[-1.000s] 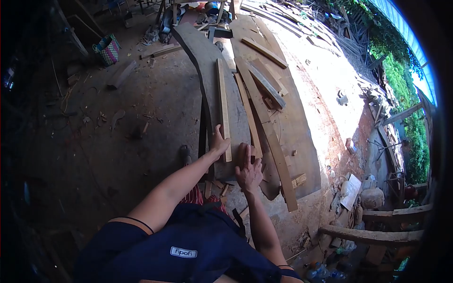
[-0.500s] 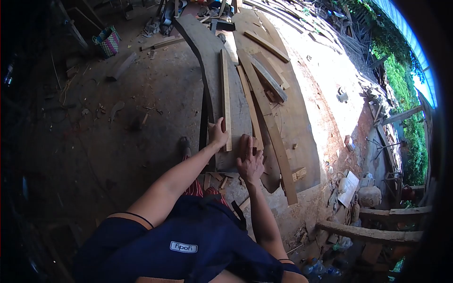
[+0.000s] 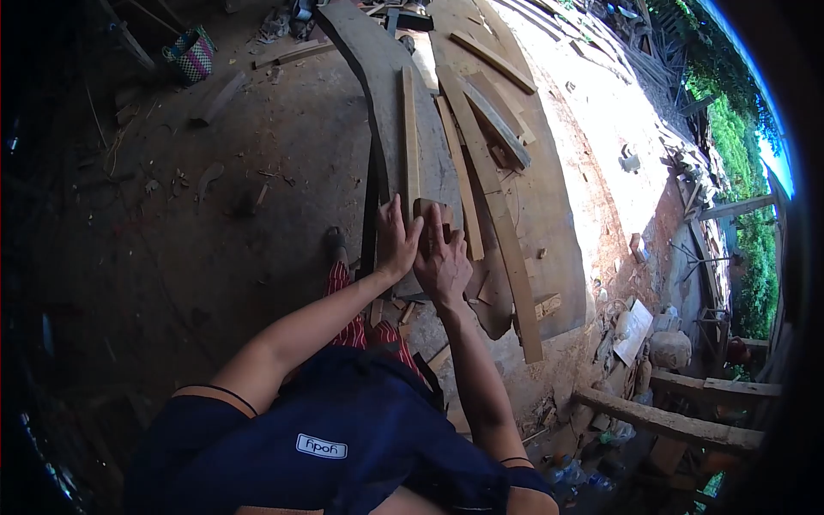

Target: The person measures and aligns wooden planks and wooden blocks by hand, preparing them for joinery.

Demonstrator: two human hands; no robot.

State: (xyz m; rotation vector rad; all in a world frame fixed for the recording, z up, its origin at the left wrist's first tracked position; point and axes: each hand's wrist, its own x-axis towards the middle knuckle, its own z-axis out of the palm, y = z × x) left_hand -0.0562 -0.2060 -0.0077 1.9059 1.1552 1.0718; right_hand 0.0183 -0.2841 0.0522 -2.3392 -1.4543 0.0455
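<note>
A long narrow wood strip (image 3: 409, 129) lies lengthwise on a thick curved plank (image 3: 390, 94). At the strip's near end is my left hand (image 3: 397, 243), with fingers and thumb around the strip's sides. A small dark wooden block (image 3: 428, 206) rests against the strip's right side. My right hand (image 3: 444, 264) is on the block, its index finger stretched along the top; the other fingers partly hide it. Just right of that hand, a thin strip (image 3: 459, 176) lies beside a longer board (image 3: 493, 206).
Several loose wood pieces (image 3: 493, 62) lie on a wide slab (image 3: 558, 249) to the right. A woven basket (image 3: 190, 56) stands at the upper left. Rough beams (image 3: 669, 419) and a white container (image 3: 669, 350) are at the lower right.
My right hand and the block have moved left and forward, up against the strip. My left hand has shifted slightly at the strip's near end. The view has tilted a little.
</note>
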